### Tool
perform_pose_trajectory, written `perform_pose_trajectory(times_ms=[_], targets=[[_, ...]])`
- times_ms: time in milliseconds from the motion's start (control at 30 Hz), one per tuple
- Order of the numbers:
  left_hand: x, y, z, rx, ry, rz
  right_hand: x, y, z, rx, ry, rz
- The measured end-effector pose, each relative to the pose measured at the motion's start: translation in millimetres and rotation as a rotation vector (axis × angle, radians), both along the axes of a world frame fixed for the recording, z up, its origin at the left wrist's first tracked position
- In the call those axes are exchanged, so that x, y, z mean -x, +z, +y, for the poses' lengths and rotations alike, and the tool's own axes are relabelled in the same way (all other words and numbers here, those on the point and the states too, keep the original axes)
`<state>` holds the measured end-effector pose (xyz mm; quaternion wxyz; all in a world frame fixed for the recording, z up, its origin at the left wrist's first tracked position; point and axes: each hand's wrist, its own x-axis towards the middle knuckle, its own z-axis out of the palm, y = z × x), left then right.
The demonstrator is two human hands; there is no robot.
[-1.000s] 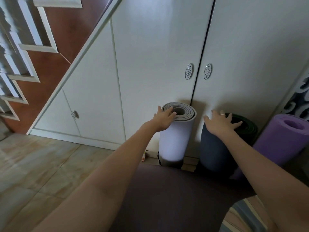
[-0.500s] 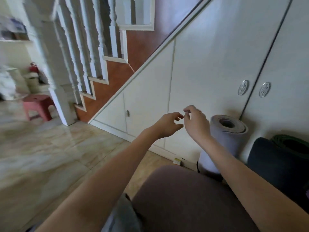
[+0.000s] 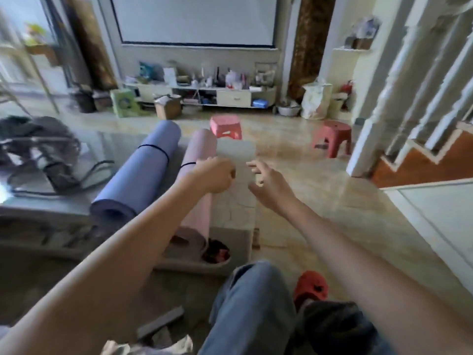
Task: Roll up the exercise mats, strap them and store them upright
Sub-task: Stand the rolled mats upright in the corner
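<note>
Bare skin fills the foreground: both arms reach forward over a knee in blue jeans (image 3: 245, 303). The left hand (image 3: 213, 175) hangs with fingers loosely curled, in front of the pink mat (image 3: 198, 180) and gripping nothing that can be seen; the right hand (image 3: 268, 184) is spread and empty, fingers slack, above the tiled floor (image 3: 320, 201). The pink mat lies rolled beside a rolled blue mat (image 3: 143, 172), each bound by a thin dark strap, both resting on a low grey platform (image 3: 238, 198) near its left side. Half a second ago the hands met in front of the white stair cupboards, with a grey mat standing upright there; now the view has swung round to the room, and those upright mats are out of sight. Two red stools (image 3: 332, 137) stand further off on the floor, a cluttered low cabinet (image 3: 230, 96) behind them under a white screen (image 3: 197, 19). Stair balusters (image 3: 419, 80) rise at the right. Motion blur leaves no writing legible.
</note>
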<state>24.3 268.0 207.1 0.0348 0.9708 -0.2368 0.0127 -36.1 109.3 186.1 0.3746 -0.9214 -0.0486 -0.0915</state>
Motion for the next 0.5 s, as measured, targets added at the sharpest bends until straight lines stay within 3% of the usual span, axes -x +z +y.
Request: perform_pose_trajectory(times_ms=[67,167,233,333,500], targets=[[-2.3,-12.5,71.0,-0.111,0.151,0.052,-23.4,-14.3,67.3,-0.031,0.182,0.09],[1.9,-33.5,151.6,-0.238,0.334,0.187,-43.6,-58.5,143.9,0.288,0.417,0.346],[8.0,-53.7,193.1,-0.354,0.466,0.282,-50.4,-97.2,171.2,0.487,0.431,0.424],[8.1,-88.1,245.4,-0.437,0.551,0.271,-45.1,-131.5,192.4,0.554,0.252,0.215],[-19.4,-130.6,272.7,-0.376,0.358,-0.126,-27.4,-147.9,187.7,0.382,0.031,0.039]])
